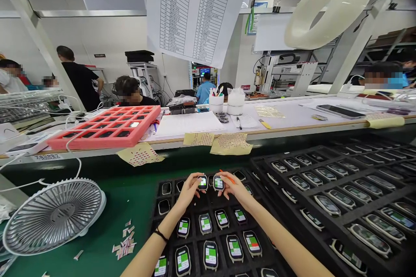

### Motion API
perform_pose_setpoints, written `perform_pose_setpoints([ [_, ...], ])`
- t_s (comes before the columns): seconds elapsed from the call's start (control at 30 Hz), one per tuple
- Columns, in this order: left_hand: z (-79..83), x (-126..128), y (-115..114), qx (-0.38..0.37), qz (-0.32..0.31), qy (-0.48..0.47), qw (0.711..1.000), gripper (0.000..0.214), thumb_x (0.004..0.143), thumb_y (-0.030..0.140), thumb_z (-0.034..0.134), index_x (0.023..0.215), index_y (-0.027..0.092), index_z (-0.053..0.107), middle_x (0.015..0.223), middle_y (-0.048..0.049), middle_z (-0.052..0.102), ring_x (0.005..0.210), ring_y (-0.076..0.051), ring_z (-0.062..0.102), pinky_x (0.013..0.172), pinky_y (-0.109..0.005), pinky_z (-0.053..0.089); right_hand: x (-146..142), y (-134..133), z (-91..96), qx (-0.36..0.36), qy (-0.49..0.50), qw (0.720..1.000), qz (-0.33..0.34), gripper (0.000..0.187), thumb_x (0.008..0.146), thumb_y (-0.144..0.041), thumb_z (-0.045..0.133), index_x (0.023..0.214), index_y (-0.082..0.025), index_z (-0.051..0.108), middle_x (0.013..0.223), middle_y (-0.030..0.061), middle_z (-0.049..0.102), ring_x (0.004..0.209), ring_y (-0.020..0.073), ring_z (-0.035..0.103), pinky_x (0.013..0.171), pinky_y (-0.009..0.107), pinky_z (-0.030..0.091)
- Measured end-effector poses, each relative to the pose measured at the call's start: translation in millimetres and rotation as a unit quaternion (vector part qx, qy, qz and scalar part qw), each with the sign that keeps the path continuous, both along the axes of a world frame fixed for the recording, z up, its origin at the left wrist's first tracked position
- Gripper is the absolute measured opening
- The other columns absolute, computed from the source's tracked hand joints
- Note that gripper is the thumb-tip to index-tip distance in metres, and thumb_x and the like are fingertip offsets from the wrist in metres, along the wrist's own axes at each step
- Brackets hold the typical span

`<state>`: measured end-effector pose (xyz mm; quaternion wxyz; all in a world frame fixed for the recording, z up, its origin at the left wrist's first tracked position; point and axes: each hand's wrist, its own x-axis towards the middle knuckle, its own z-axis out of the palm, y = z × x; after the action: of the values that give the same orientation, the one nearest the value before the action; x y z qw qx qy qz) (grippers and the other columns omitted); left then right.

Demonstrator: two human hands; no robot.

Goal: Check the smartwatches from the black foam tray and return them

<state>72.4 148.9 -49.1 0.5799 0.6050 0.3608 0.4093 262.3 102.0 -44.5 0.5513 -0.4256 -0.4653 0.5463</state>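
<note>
My left hand (189,189) pinches a smartwatch case (203,183) without a strap, its screen lit white and green. Close beside it, my right hand (234,187) grips a second smartwatch case (219,183) with a similar lit screen. A thin orange-red stick, perhaps a pen, also shows among the right fingers. Both hands are over a black foam tray (208,202) with watch cases in its pockets. Most nearby screens show green and white blocks; one watch case (252,243) shows a red block. Some cases at the tray's far left have dark screens.
More black trays of watches (339,201) are stacked at right. A grey fan (61,214) stands at left, near small paper scraps (125,244) on the green mat. A shelf ahead bears a pink foam tray (139,138). Printed sheets (198,8) hang above; people are beyond.
</note>
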Motion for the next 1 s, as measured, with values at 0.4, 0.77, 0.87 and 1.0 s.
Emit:
perform_pose_setpoints([
  [0.4, 0.9, -2, 6, 0.036, 0.041, -0.014, 0.998, 0.042, 0.069, 0.045, 0.068, 0.098, 0.017, 0.054, 0.092, -0.0051, 0.065, 0.053, -0.009, 0.060, 0.040, -0.017, 0.039, -3, 9, 6.7, 0.038, 0.011, 0.998, 0.044, 0.035, 0.074, -0.039, 0.066, 0.102, -0.020, 0.057, 0.084, 0.0023, 0.058, 0.061, 0.0182, 0.067, 0.037, 0.019, 0.036],
  [0.77, -1.1, -5, 19, 0.030, 0.042, -0.021, 0.998, 0.041, 0.073, 0.047, 0.063, 0.099, 0.017, 0.056, 0.087, -0.0040, 0.064, 0.053, -0.011, 0.061, 0.040, -0.017, 0.039, -10, 25, 7.5, 0.051, -0.014, 0.997, 0.057, 0.035, 0.078, -0.043, 0.062, 0.104, -0.020, 0.056, 0.089, 0.0040, 0.059, 0.063, 0.0174, 0.068, 0.037, 0.019, 0.037],
  [0.87, -3.5, -5, 23, 0.031, 0.042, -0.023, 0.998, 0.043, 0.071, 0.048, 0.064, 0.098, 0.017, 0.056, 0.085, -0.0036, 0.064, 0.051, -0.010, 0.060, 0.038, -0.016, 0.037, -11, 30, 4.8, 0.054, -0.007, 0.997, 0.059, 0.034, 0.078, -0.043, 0.063, 0.102, -0.020, 0.057, 0.085, 0.0030, 0.059, 0.061, 0.0177, 0.068, 0.036, 0.019, 0.037],
  [1.0, -3.7, -5, 22, 0.023, 0.034, -0.022, 0.999, 0.041, 0.075, 0.049, 0.059, 0.099, 0.017, 0.057, 0.078, -0.0019, 0.063, 0.052, -0.011, 0.061, 0.038, -0.016, 0.037, -11, 33, -1.4, 0.062, -0.013, 0.997, 0.051, 0.033, 0.075, -0.041, 0.066, 0.100, -0.020, 0.057, 0.079, 0.0010, 0.058, 0.056, 0.0162, 0.067, 0.034, 0.018, 0.035],
])
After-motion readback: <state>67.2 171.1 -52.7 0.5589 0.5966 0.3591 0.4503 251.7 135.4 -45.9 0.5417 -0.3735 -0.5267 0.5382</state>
